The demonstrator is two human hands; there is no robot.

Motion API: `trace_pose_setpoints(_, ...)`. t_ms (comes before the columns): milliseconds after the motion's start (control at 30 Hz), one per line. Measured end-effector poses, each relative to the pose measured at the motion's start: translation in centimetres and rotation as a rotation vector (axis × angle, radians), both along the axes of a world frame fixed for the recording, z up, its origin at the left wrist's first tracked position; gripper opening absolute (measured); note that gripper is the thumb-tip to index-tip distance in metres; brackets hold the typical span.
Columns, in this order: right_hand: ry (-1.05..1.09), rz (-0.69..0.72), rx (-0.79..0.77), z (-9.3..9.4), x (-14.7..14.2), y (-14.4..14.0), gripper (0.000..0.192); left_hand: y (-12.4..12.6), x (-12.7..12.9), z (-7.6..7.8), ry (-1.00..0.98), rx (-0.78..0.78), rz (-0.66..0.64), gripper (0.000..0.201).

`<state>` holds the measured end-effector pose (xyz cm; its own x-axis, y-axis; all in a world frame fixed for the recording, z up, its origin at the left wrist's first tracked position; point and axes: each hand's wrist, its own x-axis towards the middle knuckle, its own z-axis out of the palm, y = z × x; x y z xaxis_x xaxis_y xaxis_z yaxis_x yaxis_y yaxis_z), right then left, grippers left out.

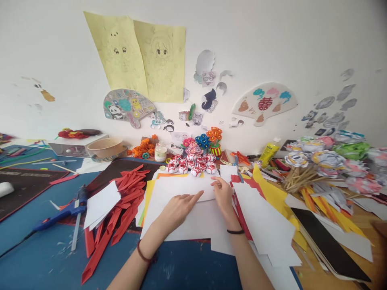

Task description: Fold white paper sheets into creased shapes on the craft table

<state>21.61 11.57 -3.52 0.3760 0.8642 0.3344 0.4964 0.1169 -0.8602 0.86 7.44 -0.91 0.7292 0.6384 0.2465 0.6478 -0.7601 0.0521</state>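
My left hand lies flat on a folded white paper sheet in the middle of the table, its index finger stretched along the fold. My right hand presses down on the same sheet at its far right edge, fingers spread. Neither hand lifts anything. Just beyond the sheet sits a cluster of small red-and-white folded paper pieces. Yellow and orange sheets peek out under the white one.
A pile of red paper strips and a blue glue gun lie at the left. White, yellow and black sheets spread to the right, with paper flowers on sticks beyond. A bowl and paper bouquets stand by the wall.
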Motion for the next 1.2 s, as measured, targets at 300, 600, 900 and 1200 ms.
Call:
trace_pose_setpoints(300, 0.055, -0.022, 0.025, -0.8, 0.2, 0.2, 0.038, 0.8, -0.2, -0.8, -0.091, 0.234, 0.288, 0.055)
trace_pose_setpoints(600, 0.243, -0.020, 0.029, 0.1, 2.4, -0.8, 0.039, 0.1, -1.9, 1.4, -0.378, 0.316, 0.443, 0.040)
trace_pose_setpoints(900, 0.608, -0.087, 0.081, -0.5, 5.0, 0.8, 0.056, 1.0, -1.4, 0.6, -0.348, 0.263, 0.296, 0.031)
trace_pose_setpoints(1200, 0.692, 0.135, 0.122, 0.4, 4.4, 1.1, 0.055, 1.2, -1.7, 0.7, -0.299, 0.138, 0.139, 0.033)
